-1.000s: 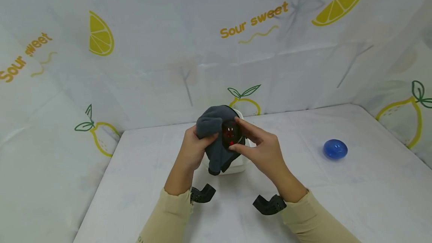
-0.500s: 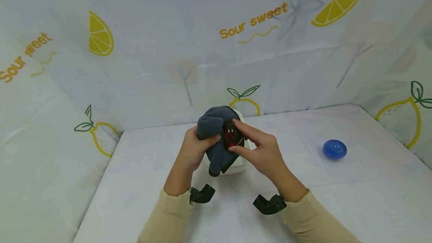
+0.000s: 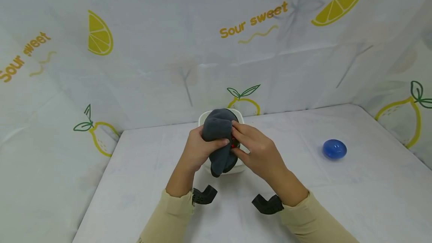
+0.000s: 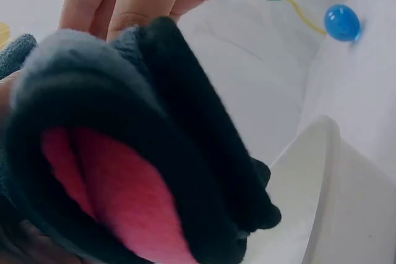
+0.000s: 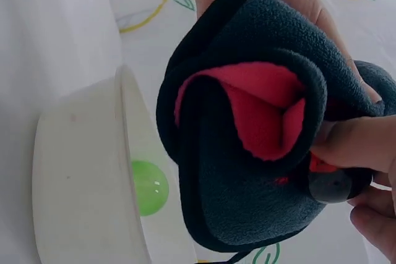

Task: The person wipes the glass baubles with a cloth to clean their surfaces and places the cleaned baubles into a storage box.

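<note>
Softly bunched dark grey fleece cloth, red-lined inside.

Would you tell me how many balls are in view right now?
3: a blue ball on the table at right, a green ball inside the white bowl, and a dark ball pinched by the right hand against the cloth. Others may be hidden.

Two bare hands, left hand and right hand, are seen at frame centre; beige long sleeves are worn, with black wrist mounts (camera brackets) strapped beneath.
</note>
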The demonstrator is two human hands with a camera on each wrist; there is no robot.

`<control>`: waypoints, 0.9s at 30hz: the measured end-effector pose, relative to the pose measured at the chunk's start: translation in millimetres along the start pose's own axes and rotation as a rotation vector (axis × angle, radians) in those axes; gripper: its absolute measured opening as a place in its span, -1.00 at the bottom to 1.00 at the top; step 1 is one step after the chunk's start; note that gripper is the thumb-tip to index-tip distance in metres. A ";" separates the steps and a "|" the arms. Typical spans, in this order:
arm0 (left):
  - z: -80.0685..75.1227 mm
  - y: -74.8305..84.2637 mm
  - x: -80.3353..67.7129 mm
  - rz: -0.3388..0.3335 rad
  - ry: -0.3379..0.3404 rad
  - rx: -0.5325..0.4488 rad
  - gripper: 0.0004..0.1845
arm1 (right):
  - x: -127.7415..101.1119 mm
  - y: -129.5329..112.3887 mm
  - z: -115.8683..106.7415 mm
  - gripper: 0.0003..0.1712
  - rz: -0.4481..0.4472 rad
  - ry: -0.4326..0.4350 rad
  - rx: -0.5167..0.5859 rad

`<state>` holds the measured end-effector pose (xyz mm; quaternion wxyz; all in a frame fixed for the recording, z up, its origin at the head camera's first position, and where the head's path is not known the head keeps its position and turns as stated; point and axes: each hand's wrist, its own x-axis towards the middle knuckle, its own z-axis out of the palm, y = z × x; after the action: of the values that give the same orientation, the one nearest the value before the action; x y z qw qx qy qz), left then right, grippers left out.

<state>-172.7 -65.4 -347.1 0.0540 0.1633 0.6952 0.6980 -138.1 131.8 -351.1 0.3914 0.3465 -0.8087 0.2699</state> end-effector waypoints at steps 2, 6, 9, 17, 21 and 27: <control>-0.8 -0.2 -0.3 0.017 -0.001 0.001 -0.53 | -0.6 0.9 0.3 -0.25 0.025 0.000 0.032; -3.4 -2.4 0.0 0.063 -0.014 -0.049 -0.57 | -1.2 2.7 0.2 -0.22 0.132 0.023 0.189; -3.8 -3.6 0.0 0.087 -0.005 -0.107 -0.62 | -0.5 1.3 -1.0 -0.18 0.224 0.045 0.332; -0.3 -2.5 -1.4 0.165 0.031 -0.228 -0.72 | -0.5 -1.5 -0.2 -0.09 0.419 0.067 0.643; -0.2 -1.1 -2.6 0.175 0.010 -0.283 -0.72 | -1.1 -0.5 1.4 -0.10 0.441 0.071 0.680; -2.6 1.6 -4.0 0.136 0.005 -0.243 -0.62 | -1.5 -0.5 0.5 -0.14 0.430 0.055 0.628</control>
<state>-169.5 -69.0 -346.1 0.0241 0.2006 0.5930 0.7794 -137.3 131.6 -352.5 0.2221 0.2647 -0.7300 0.5897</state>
